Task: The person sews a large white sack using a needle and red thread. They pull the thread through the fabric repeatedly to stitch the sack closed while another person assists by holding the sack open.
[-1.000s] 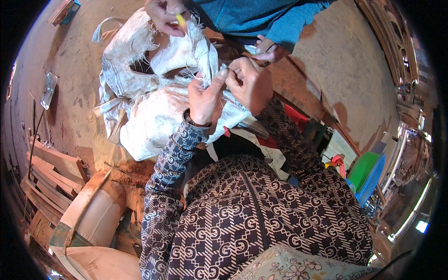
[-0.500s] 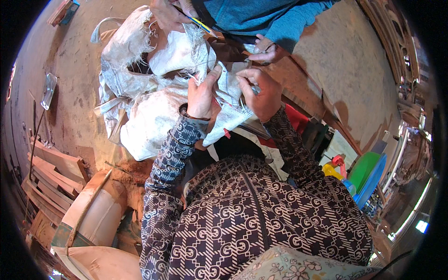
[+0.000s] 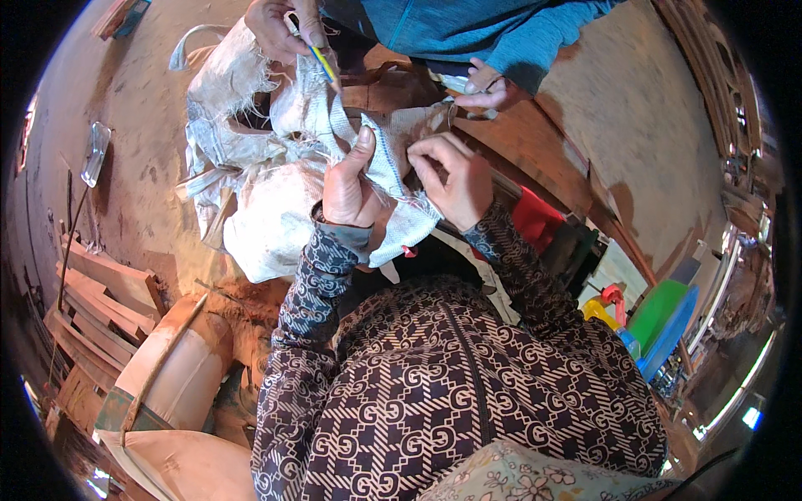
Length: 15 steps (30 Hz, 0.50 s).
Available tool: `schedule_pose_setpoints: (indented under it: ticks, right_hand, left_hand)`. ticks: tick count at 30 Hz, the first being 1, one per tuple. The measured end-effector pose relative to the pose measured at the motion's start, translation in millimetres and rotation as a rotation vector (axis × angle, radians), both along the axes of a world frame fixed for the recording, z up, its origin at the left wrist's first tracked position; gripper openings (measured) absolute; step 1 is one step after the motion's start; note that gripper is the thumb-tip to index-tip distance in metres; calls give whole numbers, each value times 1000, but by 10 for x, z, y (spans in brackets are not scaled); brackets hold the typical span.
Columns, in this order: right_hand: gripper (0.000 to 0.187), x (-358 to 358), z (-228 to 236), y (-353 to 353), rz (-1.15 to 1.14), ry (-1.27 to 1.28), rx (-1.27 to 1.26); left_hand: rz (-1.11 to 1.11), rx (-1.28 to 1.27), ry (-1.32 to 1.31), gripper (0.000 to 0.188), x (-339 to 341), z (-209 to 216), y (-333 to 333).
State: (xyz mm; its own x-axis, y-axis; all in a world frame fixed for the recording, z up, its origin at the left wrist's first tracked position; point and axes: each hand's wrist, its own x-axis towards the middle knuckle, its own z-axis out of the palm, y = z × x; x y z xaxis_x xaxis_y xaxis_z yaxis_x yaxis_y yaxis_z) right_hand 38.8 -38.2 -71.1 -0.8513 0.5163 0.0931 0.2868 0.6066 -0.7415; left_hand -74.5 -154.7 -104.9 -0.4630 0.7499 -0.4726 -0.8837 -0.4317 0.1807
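A frayed white woven sack (image 3: 271, 213) spreads in front of me. My left hand (image 3: 349, 190) is closed on the sack's stitched edge, its thumb pointing up along the cloth. Just right of that edge, my right hand (image 3: 458, 177) has its fingers bent toward the thumb beside the fabric. Whatever they pinch is too small to make out. Across from me, a person in a blue jacket (image 3: 451, 29) has one hand (image 3: 280, 29) on a blue and yellow pencil (image 3: 322, 63) over the sack. That person's other hand (image 3: 484, 88) is at the sack's far right side.
Curved wood pieces (image 3: 104, 305) are stacked at the left, near a large pale rounded wooden form (image 3: 180, 376). Green (image 3: 656, 317) and blue (image 3: 678, 334) plastic items stand at the right. A brown board (image 3: 535, 138) lies beyond my right hand.
My right hand has turned and shifted slightly left. My left hand has moved slightly left and down, and the sack's stitched edge now stands up. The other person's pencil has moved left and down.
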Motion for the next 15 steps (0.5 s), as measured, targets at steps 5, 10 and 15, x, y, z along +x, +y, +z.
schedule_pose_setpoints:
  ticks: [5, 10, 15]
  right_hand:
    - [15, 47, -20, -74, -53, 18, -104]
    - [29, -273, 115, -29, 52, 166, -34]
    - [23, -436, 59, 33, 156, 143, 39]
  left_hand:
    - [-53, -47, 139, 34, -44, -45, -94]
    - [-6, -62, 224, 36, -30, 62, -97]
    - [62, 19, -81, 32, 11, 71, -128]
